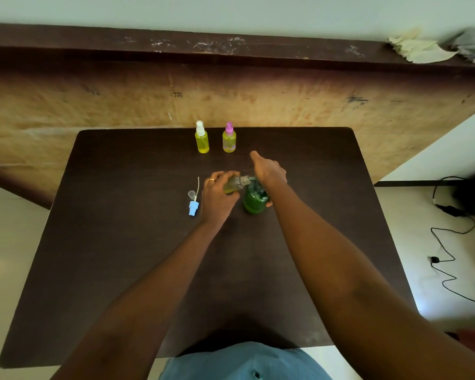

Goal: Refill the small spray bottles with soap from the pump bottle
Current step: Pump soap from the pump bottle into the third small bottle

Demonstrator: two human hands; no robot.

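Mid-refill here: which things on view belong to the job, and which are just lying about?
Job: pump bottle, open bottle in left hand, blue sprayer, clear cap, white-top bottle, pink-top bottle.
Lying about: rags, cables.

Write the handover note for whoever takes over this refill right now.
Left hand: grips the open bottle, tilted, with its neck at the pump spout; it holds only a little yellowish liquid.
Right hand: on top of the pump bottle; how its fingers lie is hidden.
Blue sprayer and clear cap lie on the table, left of the left hand.
Done: white-top bottle and pink-top bottle stand capped and full at the far edge.
Left: probably finish filling the open bottle, then refit its sprayer and cap.
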